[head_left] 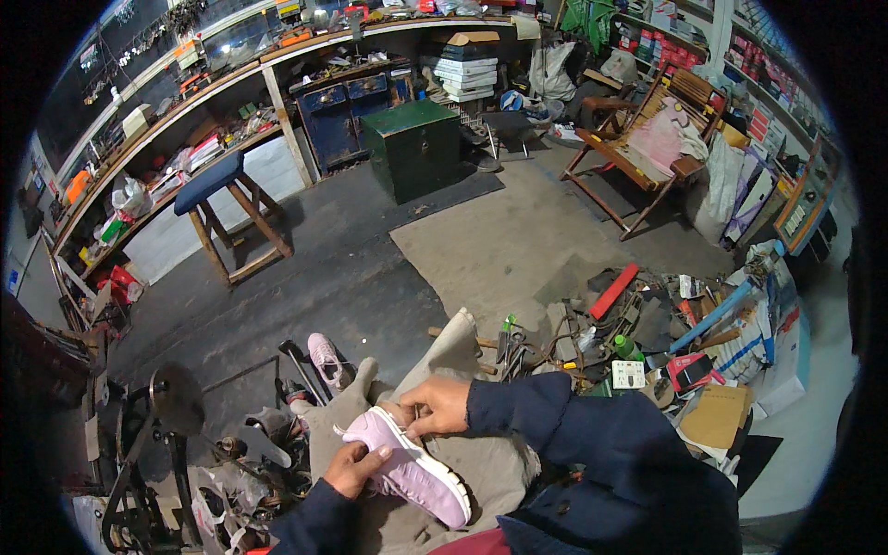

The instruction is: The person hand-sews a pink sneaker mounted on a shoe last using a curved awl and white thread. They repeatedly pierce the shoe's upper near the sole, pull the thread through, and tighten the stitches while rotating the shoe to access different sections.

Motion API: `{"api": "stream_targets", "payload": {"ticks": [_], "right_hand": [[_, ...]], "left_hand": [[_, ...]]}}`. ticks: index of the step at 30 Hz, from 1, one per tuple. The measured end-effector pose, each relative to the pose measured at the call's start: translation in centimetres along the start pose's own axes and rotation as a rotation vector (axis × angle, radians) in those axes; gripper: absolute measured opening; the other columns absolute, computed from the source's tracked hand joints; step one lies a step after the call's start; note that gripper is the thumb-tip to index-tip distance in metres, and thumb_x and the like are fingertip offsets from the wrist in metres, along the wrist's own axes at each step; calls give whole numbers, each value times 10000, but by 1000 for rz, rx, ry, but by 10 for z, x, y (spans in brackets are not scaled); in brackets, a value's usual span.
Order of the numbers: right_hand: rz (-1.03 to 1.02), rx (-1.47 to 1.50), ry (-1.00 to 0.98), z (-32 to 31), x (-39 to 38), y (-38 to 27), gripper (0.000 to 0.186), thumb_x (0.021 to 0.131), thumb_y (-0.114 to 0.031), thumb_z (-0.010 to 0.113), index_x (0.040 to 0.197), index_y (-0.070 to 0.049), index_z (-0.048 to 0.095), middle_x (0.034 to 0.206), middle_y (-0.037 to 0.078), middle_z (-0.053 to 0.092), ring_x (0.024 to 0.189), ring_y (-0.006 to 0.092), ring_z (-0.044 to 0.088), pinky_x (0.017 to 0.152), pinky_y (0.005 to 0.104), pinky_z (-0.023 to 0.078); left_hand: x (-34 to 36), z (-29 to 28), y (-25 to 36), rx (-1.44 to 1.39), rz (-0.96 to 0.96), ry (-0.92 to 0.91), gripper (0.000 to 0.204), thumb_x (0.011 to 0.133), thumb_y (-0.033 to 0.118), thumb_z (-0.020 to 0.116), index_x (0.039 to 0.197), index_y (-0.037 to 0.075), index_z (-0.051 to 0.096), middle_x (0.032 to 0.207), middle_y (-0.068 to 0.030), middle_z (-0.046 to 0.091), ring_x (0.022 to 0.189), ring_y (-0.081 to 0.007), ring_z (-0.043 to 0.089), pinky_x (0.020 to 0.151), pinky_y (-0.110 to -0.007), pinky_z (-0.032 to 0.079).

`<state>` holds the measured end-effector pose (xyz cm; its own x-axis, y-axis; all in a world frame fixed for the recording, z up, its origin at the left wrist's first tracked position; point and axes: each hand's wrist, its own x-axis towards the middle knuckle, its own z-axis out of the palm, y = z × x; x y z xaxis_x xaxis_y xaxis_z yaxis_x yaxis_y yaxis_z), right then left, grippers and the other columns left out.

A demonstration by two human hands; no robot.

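A pale pink sneaker with a white sole (412, 467) lies across my lap, toe toward the lower right. My left hand (354, 469) grips it from below at its left side. My right hand (435, 404) pinches the shoe's heel end at the top, fingers closed on the rim. Both forearms are in dark blue sleeves. A second pink sneaker (326, 359) stands on the floor just beyond my knees, untouched.
Tools, a red strip (615, 290), a green bottle (626, 347) and paper lie scattered on the floor at right. A black iron stand (166, 407) is at left. Farther off stand a wooden stool (227, 213), a green chest (413, 148) and a folding chair (647, 139).
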<state>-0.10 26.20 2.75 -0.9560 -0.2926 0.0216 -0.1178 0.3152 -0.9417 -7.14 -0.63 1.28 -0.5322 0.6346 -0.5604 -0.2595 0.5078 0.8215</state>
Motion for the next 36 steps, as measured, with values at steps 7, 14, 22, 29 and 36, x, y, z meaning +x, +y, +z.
{"api": "stream_targets", "payload": {"ticks": [7, 14, 22, 29, 36], "right_hand": [[12, -339, 85, 10, -16, -16, 258, 922, -259, 725, 1010, -28, 651, 810, 192, 709, 748, 341, 696, 675, 443, 521], [91, -392, 93, 30, -4, -25, 276, 936, -198, 638, 1148, -45, 548, 908, 259, 688, 887, 475, 666, 749, 538, 516], [233, -512, -29, 22, -1, -14, 549, 801, -290, 832, 1170, 12, 561, 942, 298, 704, 930, 494, 684, 796, 529, 548], [285, -687, -32, 15, -5, -29, 609, 794, -508, 806, 1105, -23, 610, 892, 281, 708, 871, 490, 694, 756, 544, 557], [231, -792, -3, 12, -9, -31, 692, 787, -652, 761, 1009, -1, 690, 818, 283, 698, 807, 483, 702, 725, 539, 567]], "left_hand": [[-24, 40, 4, 71, 363, 277, 273, 1014, 247, 645, 1011, -25, 666, 788, 18, 612, 723, -79, 514, 651, -278, 445], [-26, 52, 1, 196, 492, 445, 222, 979, 195, 659, 945, -24, 648, 692, -115, 614, 665, -93, 527, 605, -324, 481], [-28, 52, 2, 179, 518, 445, 245, 990, 209, 641, 932, -27, 666, 663, -75, 582, 646, -101, 510, 601, -320, 464], [-23, 52, 4, 228, 547, 458, 270, 973, 239, 681, 871, -9, 647, 650, -220, 581, 538, -248, 603, 555, -383, 481], [-23, 52, 4, 217, 569, 447, 285, 985, 221, 661, 838, -19, 617, 627, -109, 545, 605, -107, 476, 560, -354, 448]]}}
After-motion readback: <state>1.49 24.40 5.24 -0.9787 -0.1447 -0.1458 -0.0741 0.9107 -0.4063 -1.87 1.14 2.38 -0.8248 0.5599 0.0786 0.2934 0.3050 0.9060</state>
